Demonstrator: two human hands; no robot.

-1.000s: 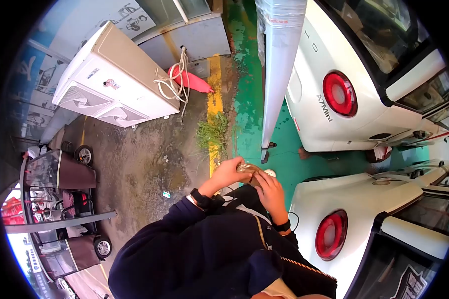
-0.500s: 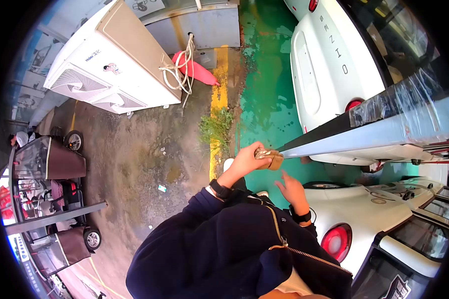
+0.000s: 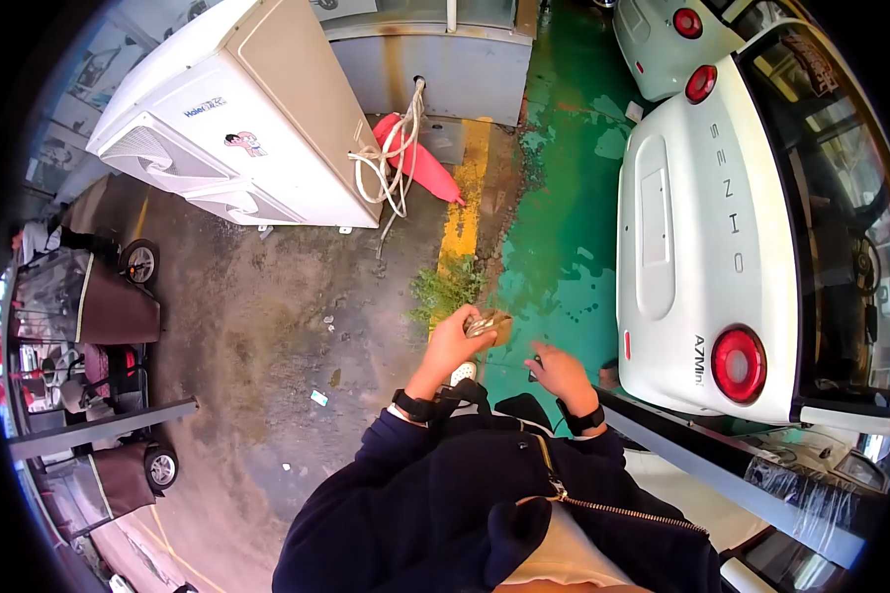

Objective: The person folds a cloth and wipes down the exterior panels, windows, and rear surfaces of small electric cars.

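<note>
My left hand (image 3: 450, 348) is closed around a tan-brown item (image 3: 491, 327) with a glossy, crinkled side and a flat brown end. Its exact kind is hard to make out. To the right, my right hand (image 3: 567, 381) is bent, with a small dark object (image 3: 535, 369) at its fingertips that is too small to name. The two hands are apart, in front of my dark zipped jacket (image 3: 415, 494). A black band (image 3: 414, 406) circles the left wrist, and another dark band (image 3: 585, 417) is on the right.
A white vehicle (image 3: 653, 227) stands at right above a long metal beam (image 3: 752, 484) partly wrapped in clear film. An air-conditioner unit (image 3: 218, 119), looped white hose (image 3: 398, 163) and weeds (image 3: 445, 290) are ahead. Carts with brown covers (image 3: 119, 304) stand left, beside another beam (image 3: 109, 425).
The view has turned, so the metal beam now lies lower right. Both hands appear further left in view. My right hand has gone from spread fingers to bent ones, with a dark object at the fingertips.
</note>
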